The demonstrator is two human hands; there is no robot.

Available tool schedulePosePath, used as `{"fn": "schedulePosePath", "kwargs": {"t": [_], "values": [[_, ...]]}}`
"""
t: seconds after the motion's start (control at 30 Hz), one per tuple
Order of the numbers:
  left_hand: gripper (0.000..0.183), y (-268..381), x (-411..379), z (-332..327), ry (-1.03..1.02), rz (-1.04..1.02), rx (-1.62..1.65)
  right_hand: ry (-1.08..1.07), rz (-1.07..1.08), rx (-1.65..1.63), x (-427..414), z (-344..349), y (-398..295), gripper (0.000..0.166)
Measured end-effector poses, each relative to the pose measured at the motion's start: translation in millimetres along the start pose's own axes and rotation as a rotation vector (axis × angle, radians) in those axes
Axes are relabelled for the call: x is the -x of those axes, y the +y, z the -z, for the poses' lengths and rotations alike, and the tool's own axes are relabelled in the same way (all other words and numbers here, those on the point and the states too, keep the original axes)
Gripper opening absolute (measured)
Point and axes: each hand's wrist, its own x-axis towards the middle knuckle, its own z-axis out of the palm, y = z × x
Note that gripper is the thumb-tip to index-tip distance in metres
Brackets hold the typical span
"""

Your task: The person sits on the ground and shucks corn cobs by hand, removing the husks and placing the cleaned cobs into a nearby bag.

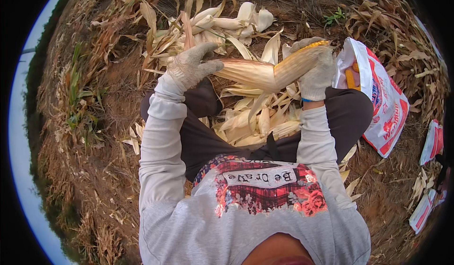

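Observation:
A maize ear (301,63) lies across both gloved hands, partly husked, with yellow kernels showing along its upper edge. My right hand (318,74), in a pale knit glove, is wrapped around the ear. From the ear a peeled-back dry husk (248,72) bends away to the left. Its far end is between the thumb and fingers of my left hand (193,65), whose glove has dry silk strands on it. Below the hands, loose pale husks (255,123) are heaped between my crossed legs.
Ears still in their husks (227,22) lie in a pile ahead. By my right knee, an open white and red woven sack (385,102) holds husked maize cobs (351,79). Cut stalks (400,45) lie beyond it. More printed sacks (432,142) appear at the far right.

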Motion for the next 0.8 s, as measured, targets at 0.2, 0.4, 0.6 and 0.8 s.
{"fn": "schedulePosePath", "kwargs": {"t": [0.2, 0.4, 0.6, 0.8], "values": [[0.024, -69.5, -25.5, 7.2, 0.184, 0.464, 0.724, 0.157, 0.045, 0.257, -4.0, 1.6, 3.9, 0.035], [0.05, -81.1, -12.2, -1.1, 0.037, 0.311, -0.692, 0.642, -0.154, -0.089, -15.7, -20.8, 0.9, 0.044], [0.051, -41.5, -6.8, -24.2, 0.133, 0.34, 0.296, 0.702, -0.136, -0.078, -13.1, -16.2, 6.5, 0.049], [0.043, 42.9, -6.7, -76.2, -0.096, 0.327, 0.305, 0.662, -0.135, -0.169, -11.9, -13.3, 8.7, 0.045]]}}
